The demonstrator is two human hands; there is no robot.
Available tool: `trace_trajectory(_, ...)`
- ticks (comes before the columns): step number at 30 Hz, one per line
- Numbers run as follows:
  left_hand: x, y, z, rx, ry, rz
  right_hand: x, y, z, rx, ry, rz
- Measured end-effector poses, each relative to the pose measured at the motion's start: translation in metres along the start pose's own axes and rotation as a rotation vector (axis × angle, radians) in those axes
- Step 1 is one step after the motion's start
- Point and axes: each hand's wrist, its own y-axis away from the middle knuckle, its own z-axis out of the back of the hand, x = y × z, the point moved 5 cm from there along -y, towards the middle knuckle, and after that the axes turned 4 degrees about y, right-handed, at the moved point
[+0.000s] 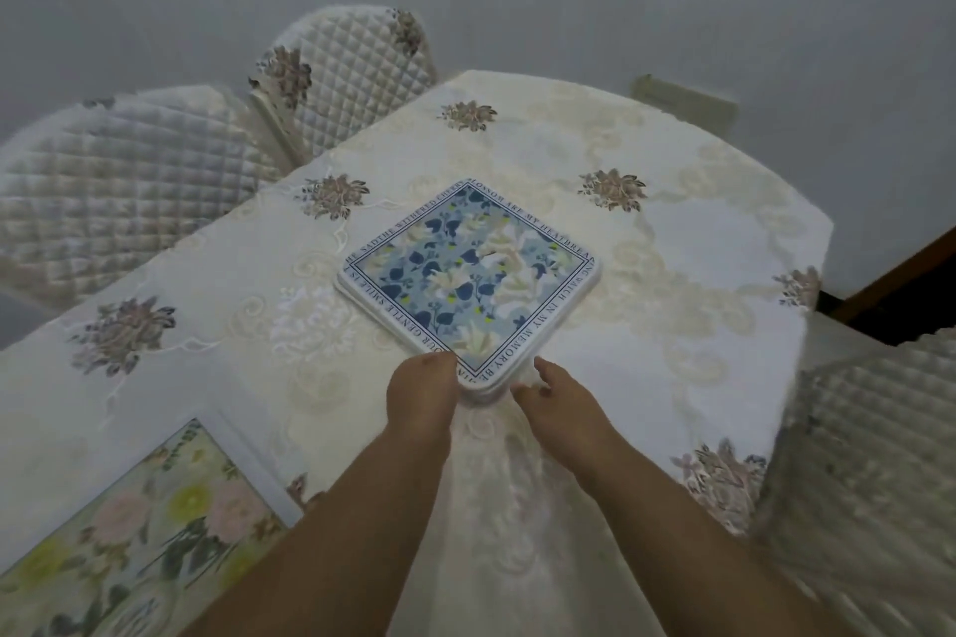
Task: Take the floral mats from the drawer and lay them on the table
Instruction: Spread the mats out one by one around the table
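A square stack of floral mats, blue and white with a border of printed words, lies turned like a diamond in the middle of the table. My left hand holds the stack's near corner from the left, its thumb on the top mat. My right hand is at the same corner from the right, fingers loosely bent and touching the edge. A larger mat with pink and yellow flowers lies flat at the table's near left corner.
The table wears a cream lace cloth with embroidered flowers. Two quilted chairs stand along its left side, and another quilted chair is at the right. A grey wall lies beyond.
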Motion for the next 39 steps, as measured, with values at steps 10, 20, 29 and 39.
trace_trajectory(10,-0.013,0.019,-0.020,0.023,-0.025,0.004,0.014,-0.005,-0.009,0.040,0.010,0.032)
trace_trajectory(20,-0.013,0.006,-0.026,0.213,0.301,0.054,0.008,-0.006,-0.002,0.018,-0.270,0.004)
trace_trajectory(29,-0.017,0.080,0.003,0.365,-0.149,-0.281,0.005,0.007,0.014,0.060,-0.773,-0.162)
trace_trajectory(39,0.019,0.097,0.100,0.388,0.206,-0.016,0.001,0.105,0.042,-0.161,-0.495,0.056)
